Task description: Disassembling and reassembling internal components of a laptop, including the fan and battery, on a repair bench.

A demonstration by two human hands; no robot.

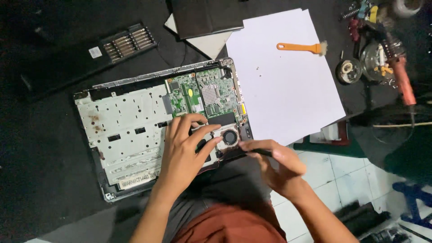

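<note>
One head-worn camera looks steeply down, close over the opened laptop (162, 126) on the person's lap.

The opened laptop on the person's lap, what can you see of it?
The opened laptop lies tilted, its cover off. A silver metal plate with rust spots fills its left part; a green circuit board and a small round fan sit at the right. The left hand rests on it near the fan; the right hand holds a thin dark tool there.
</note>
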